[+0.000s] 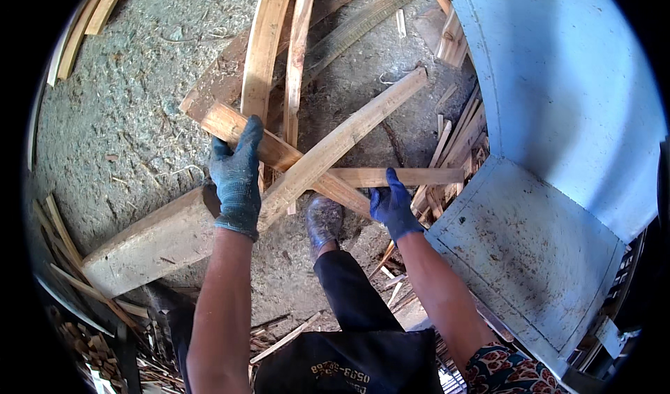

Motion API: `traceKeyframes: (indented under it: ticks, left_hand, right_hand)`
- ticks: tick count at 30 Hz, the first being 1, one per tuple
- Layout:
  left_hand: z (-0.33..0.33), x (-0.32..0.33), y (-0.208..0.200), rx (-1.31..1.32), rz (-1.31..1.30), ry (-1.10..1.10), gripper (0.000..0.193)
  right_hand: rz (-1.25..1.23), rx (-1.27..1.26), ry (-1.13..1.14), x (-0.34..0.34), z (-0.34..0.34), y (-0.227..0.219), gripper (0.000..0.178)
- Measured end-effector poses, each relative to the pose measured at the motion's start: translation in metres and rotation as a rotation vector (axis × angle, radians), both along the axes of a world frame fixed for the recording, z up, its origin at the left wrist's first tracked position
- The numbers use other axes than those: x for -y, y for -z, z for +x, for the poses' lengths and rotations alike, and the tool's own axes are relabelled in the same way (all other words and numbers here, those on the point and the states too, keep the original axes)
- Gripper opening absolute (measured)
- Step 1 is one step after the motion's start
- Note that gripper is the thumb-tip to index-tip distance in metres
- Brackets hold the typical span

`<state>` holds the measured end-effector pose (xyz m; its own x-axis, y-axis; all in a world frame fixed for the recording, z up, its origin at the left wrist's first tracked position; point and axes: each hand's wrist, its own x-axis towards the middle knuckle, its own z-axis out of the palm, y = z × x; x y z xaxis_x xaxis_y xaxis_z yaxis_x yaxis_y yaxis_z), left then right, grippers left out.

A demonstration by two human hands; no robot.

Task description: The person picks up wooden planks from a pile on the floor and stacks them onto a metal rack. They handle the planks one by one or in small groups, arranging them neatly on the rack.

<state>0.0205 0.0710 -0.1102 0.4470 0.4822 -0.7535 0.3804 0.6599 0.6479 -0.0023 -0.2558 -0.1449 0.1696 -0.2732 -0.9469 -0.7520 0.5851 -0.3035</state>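
Observation:
My left hand (239,171), in a grey-blue work glove, is closed round the upper left part of a short reddish-brown wooden board (279,151). The board slants down to the right, where my right hand (395,209), in a darker blue glove, closes on its lower end. Across the board's middle lies a longer pale plank (349,134), running up to the right. Behind my right thumb is a narrow wooden strip (426,177), lying almost level; whether the hand touches it I cannot tell. Both hands' fingertips are partly hidden.
A thick squared timber (153,244) lies at the left. Long boards (269,38) stretch away at the top over the dusty floor (132,108). A light-blue metal machine housing (558,80) with a flat ledge (530,247) stands at the right, offcuts (460,139) heaped beside it. My boot (324,221) is below the planks.

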Motion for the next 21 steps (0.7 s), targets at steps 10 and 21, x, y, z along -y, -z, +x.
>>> traceKeyframes:
  ticks: [10,21]
  left_hand:
    - [-0.068,-0.054,-0.105,0.190,-0.169,-0.115,0.048]
    - [-0.089,-0.017,-0.039,0.370,-0.482,-0.671,0.054]
  right_hand:
    - [0.172,0.133,-0.235,-0.110,0.004,-0.106,0.032]
    - [-0.311,0.707,-1.355,-0.213,0.168,-0.122,0.019]
